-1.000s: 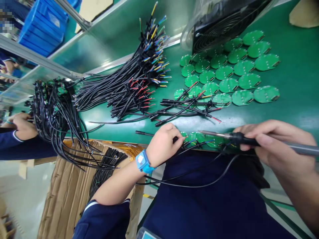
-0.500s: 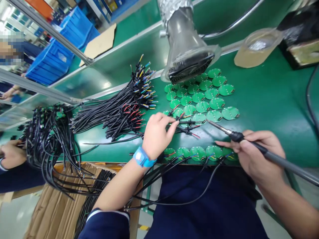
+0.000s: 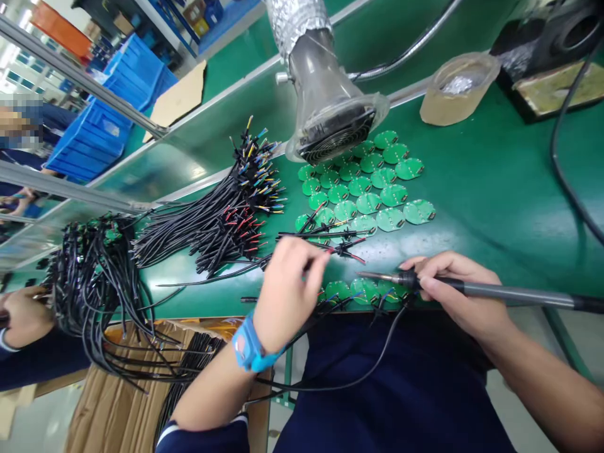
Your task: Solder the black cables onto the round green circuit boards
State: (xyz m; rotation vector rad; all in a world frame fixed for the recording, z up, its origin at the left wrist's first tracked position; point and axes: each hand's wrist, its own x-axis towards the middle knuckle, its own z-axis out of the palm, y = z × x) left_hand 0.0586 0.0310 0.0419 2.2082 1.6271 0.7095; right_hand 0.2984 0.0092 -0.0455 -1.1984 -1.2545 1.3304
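In my right hand (image 3: 465,286) is a soldering iron (image 3: 514,296), its tip pointing left just above the front row of round green circuit boards (image 3: 365,290). Blue and yellow wires from black cables (image 3: 391,343) reach these boards. My left hand (image 3: 292,283), with a blue watch (image 3: 250,346) on the wrist, has thumb and forefinger pinched together. What lies between the fingertips is too small to make out. Right beside them, black cables with red wire ends (image 3: 349,251) lie across the table, next to more green boards (image 3: 368,202) set out in rows.
A fume extractor hood (image 3: 330,113) hangs over the back boards. Bundles of black cables (image 3: 202,195) lie left, beside a heap of cables with boards (image 3: 104,251). Another person's hand (image 3: 28,314) is at far left. A tape roll (image 3: 457,94) stands back right; a cardboard box (image 3: 123,390) sits below.
The soldering iron has moved left and down towards the front row and now lies flatter. My left hand has drawn down, away from the cables it was touching. The view has shifted slightly.
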